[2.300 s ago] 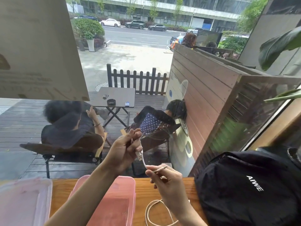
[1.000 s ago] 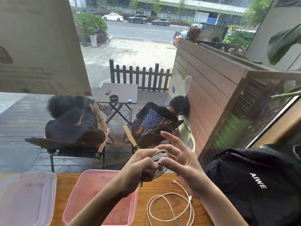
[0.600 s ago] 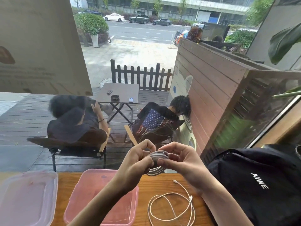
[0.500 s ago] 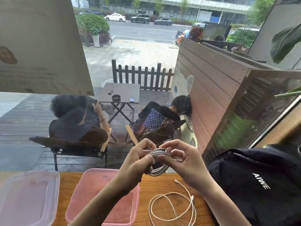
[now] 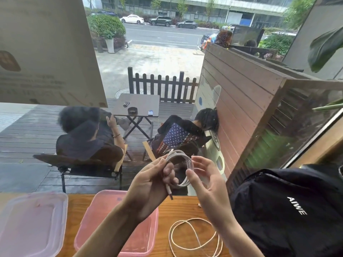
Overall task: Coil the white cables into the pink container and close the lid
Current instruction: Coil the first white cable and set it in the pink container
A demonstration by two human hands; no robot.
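Observation:
My left hand grips a coiled white cable held in the air above the wooden counter, one plug end hanging below my fingers. My right hand is beside the coil with fingers relaxed and spread, the index fingertip touching the loop's right side. The open pink container sits on the counter under my left forearm. Its translucent lid lies to the left of it. A second white cable lies in a loose loop on the counter to the container's right.
A black backpack fills the counter's right side. The counter butts against a window, with people seated on chairs outside. A cardboard sign hangs at the upper left of the glass.
The straight cable has been wound into a coil in my left hand. My right hand has loosened its pinch on the coil and opened beside it.

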